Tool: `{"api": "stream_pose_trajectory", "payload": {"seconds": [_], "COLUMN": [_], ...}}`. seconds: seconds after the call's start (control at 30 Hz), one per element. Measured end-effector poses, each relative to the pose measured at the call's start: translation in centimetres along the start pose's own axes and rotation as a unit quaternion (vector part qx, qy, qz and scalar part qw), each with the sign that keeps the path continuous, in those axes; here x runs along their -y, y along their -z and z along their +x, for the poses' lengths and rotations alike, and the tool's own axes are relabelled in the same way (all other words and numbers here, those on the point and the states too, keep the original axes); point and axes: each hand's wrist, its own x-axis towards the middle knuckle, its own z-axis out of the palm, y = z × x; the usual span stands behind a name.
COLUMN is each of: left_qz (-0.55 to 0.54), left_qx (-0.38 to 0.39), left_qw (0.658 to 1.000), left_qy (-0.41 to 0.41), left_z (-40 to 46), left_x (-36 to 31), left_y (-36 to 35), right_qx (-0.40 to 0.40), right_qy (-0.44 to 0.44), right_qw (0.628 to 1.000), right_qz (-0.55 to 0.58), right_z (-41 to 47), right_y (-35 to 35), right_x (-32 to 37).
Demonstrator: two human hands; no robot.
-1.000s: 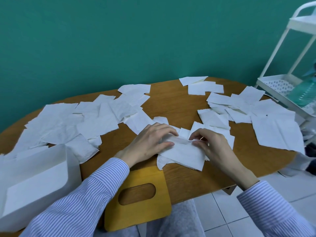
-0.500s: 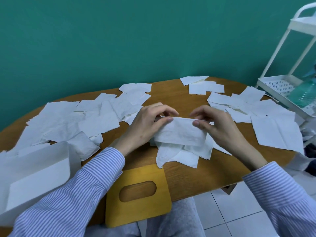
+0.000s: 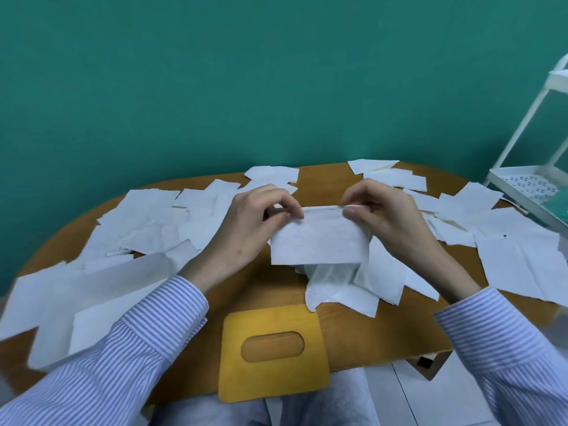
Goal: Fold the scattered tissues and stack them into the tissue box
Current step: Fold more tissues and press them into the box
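Folded tissue (image 3: 318,239) held above the wooden table (image 3: 384,333), its top edge pinched at one corner by the left hand (image 3: 255,222) and at the other by the right hand (image 3: 387,219), thumb against fingertips. More crumpled tissues (image 3: 347,287) lie on the table directly beneath it. Scattered tissues (image 3: 159,222) spread left and right of it. White tissue box (image 3: 58,305), blurred, stands at the table's near left; its yellow lid (image 3: 273,345) overhangs the near edge.
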Motion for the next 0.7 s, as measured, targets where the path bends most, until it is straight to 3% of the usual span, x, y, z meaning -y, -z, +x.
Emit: {"api": "stream_pose_trajectory", "payload": {"seconds": [0.2, 0.7], "left_qz": [0.002, 0.069], "left_qx": [0.004, -0.021], "left_qw": [0.998, 0.976], "left_qy": [0.064, 0.205], "left_z": [-4.1, -16.7], "left_x": [0.9, 6.2], "left_y": [5.9, 18.1], "right_qx": [0.083, 0.251], "right_qy": [0.052, 0.077], "right_qw": [0.995, 0.964], "right_qz": [0.021, 0.043], "right_z": [1.7, 3.8], "right_y": [-3.6, -19.5], "right_x": [4.1, 11.8]}}
